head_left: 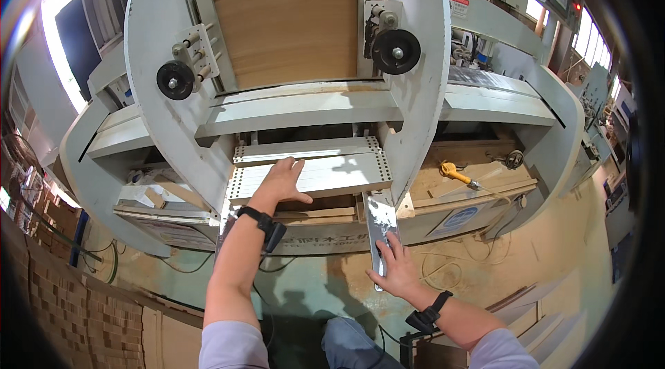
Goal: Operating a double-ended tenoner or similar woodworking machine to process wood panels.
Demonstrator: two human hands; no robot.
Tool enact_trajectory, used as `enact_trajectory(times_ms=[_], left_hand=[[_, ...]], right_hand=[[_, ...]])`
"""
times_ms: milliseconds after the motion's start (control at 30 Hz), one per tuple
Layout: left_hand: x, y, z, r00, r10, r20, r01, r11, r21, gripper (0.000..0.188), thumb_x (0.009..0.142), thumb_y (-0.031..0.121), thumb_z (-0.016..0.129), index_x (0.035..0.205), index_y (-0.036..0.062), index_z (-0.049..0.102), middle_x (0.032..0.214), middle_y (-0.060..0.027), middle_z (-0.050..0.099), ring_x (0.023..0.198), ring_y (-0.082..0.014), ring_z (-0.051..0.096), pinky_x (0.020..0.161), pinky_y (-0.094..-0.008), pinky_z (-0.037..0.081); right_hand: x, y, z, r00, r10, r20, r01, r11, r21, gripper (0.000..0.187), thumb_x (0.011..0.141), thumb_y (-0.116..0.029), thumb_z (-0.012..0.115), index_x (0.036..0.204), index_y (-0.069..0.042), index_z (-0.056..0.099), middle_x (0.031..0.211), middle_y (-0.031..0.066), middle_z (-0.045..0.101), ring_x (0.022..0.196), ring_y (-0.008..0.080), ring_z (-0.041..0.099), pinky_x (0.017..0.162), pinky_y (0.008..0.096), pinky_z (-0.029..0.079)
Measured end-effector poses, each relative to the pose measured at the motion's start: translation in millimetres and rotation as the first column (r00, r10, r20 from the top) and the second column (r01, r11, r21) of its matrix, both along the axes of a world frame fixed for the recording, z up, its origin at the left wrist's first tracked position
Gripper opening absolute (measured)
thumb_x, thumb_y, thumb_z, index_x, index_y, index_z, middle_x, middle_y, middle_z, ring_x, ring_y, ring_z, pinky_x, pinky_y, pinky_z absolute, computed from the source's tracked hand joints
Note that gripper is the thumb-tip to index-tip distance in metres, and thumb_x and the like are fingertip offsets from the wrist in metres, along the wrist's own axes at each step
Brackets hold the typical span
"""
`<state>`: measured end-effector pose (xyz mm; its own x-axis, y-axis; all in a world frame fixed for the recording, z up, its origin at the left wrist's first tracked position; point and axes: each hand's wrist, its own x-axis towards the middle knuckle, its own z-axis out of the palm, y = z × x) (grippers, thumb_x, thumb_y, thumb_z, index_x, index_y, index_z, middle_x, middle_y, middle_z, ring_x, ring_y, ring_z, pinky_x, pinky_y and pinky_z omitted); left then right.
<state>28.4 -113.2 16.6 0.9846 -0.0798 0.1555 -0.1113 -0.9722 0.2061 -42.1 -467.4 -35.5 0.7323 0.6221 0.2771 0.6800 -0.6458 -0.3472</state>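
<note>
A row of white strips (pixel 343 169) lies side by side across the front of a large white machine (pixel 298 109). Dark dots, which look like holes, line the strips at both ends. My left hand (pixel 280 182) rests on the strips left of their middle, palm down, with thumb and fingers spread. Lower on the right, my right hand (pixel 396 271) lies against a worn metal rail (pixel 382 220) that sticks out from the machine toward me. Its fingers are apart and it grips nothing. Each wrist wears a black strap with a small device.
Black handwheels (pixel 397 51) sit on the machine's curved side plates, with a brown panel (pixel 287 30) between them. A yellow hand tool (pixel 454 171) with a hose lies on the right ledge. Stacked brown pieces (pixel 83 300) stand lower left; boards (pixel 540 310) lean lower right. Hoses cross the floor.
</note>
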Motion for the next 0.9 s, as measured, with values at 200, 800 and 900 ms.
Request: enact_trajectory(times_ms=[200, 800, 900], left_hand=[[2.3, -9.9, 1.9, 0.988, 0.092, -0.127, -0.066, 0.978, 0.2, 0.105, 0.041, 0.052, 0.078, 0.123, -0.0011, 0.04, 0.114, -0.0179, 0.045, 0.113, -0.033, 0.038, 0.094, -0.0432, 0.031], [-257.1, -151.5, 6.3, 0.989, 0.101, 0.111, -0.11, 0.991, 0.074, 0.099, 0.048, 0.041, 0.076, 0.127, -0.0003, 0.033, 0.118, -0.0168, 0.042, 0.114, -0.0304, 0.039, 0.096, -0.0466, 0.027], [-291.4, -160.9, 15.5, 0.997, -0.006, 0.083, -0.016, 0.963, 0.268, 0.102, 0.049, 0.038, 0.078, 0.131, 0.0008, 0.029, 0.124, -0.0158, 0.039, 0.119, -0.029, 0.037, 0.1, -0.0478, 0.023]], right_hand=[[-3.9, -0.2, 5.0, 1.0, 0.0, -0.028, 0.0, 1.0, -0.008, 0.066, 0.07, -0.04, 0.064, 0.122, -0.005, 0.042, 0.131, 0.0193, 0.031, 0.101, 0.0373, 0.043, 0.087, 0.0427, 0.037], [-69.4, 34.4, 74.9, 0.92, 0.368, 0.137, -0.392, 0.87, 0.298, 0.066, 0.073, -0.033, 0.064, 0.124, -0.001, 0.036, 0.129, 0.0177, 0.038, 0.123, 0.0381, 0.031, 0.099, 0.0566, 0.02], [-59.7, 29.0, 74.0, 0.865, 0.301, -0.401, -0.206, 0.943, 0.263, 0.053, 0.077, -0.034, 0.061, 0.115, 0.0, 0.047, 0.107, 0.0163, 0.056, 0.102, 0.0355, 0.052, 0.087, 0.0442, 0.041]])
